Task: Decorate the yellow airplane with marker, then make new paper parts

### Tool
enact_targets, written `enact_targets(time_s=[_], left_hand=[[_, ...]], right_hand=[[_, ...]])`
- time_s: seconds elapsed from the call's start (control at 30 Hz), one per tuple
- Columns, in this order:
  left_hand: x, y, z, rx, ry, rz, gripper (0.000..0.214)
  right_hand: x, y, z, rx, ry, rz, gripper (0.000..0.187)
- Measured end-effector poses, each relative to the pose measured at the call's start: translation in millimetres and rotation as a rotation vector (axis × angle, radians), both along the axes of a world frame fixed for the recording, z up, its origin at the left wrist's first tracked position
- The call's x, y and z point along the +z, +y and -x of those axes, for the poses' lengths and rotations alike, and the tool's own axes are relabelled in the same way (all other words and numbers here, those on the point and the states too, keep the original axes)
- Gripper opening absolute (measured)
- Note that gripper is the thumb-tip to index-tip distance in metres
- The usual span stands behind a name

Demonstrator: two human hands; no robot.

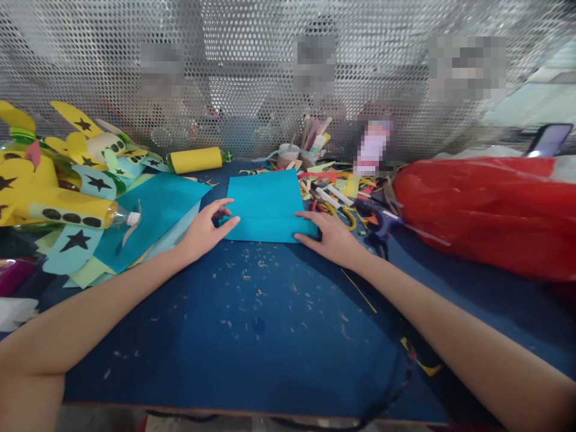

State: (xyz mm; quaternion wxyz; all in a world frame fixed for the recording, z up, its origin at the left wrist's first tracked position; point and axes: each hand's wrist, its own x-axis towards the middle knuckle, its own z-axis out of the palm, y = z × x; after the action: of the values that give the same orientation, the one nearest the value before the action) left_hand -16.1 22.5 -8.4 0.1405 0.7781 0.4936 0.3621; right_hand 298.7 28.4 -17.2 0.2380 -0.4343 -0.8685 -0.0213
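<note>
A bright blue sheet of paper (265, 195) lies on the table in front of me, with a crease running across its lower part. My left hand (209, 228) is at its left edge, thumb tip over the paper and index finger stretched apart from it. At the right edge, my right hand (333, 237) rests with index finger and thumb spread on the paper. Both hands are open and touch the sheet without pinching it, as far as the visible fingers show; some fingers are hidden behind others.
Yellow bottle planes (67, 204) with black stars and more coloured sheets (157, 201) lie left. Behind are a yellow-wrapped bottle (197, 160) and a cup of sticks (288, 156). Paper scraps, yellow-handled scissors (335, 214), a glue gun (375, 216) and a red bag (472, 210) occupy the right.
</note>
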Motion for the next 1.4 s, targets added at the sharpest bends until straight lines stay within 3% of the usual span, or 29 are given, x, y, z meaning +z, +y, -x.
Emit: enact_targets(time_s=[0.13,0.37,0.43,0.5,0.57,0.63,0.73,1.03,1.23,1.4], left_hand=[[-3.3,0.3,0.9,-0.002,0.034,0.059,0.057],[-2.8,-1.7,2.9,-0.012,0.153,0.061,0.067],[-2.9,-2.6,0.9,0.024,0.182,0.024,0.069],[-2.9,-5.3,-2.2,0.049,0.233,-0.111,0.063],[-2.3,-9.6,-5.8,-0.053,0.322,-0.315,0.049],[-1.1,-14.7,-9.2,-0.240,0.437,-0.490,0.039],[1.2,-20.1,-12.5,-0.385,0.562,-0.591,0.033],[-2.1,-14.8,-13.0,-0.409,0.570,-0.510,0.030],[-3.2,-14.0,-13.2,-0.438,0.564,-0.516,0.031],[-3.2,-12.9,-13.1,-0.440,0.568,-0.503,0.032]], right_hand=[[1.9,-1.1,1.1,-0.022,0.049,0.030,0.039],[-0.3,0.4,1.1,-0.034,0.069,0.036,0.037],[-0.6,0.6,0.9,-0.041,0.049,0.040,0.036],[-0.7,0.8,0.7,-0.039,0.025,0.043,0.035],[-0.5,1.1,0.7,-0.032,0.012,0.041,0.034],[-0.3,1.4,0.8,-0.020,0.012,0.036,0.032],[-0.5,1.8,0.5,-0.005,0.013,0.029,0.030],[-7.3,6.2,-2.6,0.031,0.024,-0.023,0.029],[4.5,-6.6,7.2,0.097,-0.020,-0.296,0.021],[10.4,-24.7,23.7,0.328,-0.196,-0.354,0.028]])
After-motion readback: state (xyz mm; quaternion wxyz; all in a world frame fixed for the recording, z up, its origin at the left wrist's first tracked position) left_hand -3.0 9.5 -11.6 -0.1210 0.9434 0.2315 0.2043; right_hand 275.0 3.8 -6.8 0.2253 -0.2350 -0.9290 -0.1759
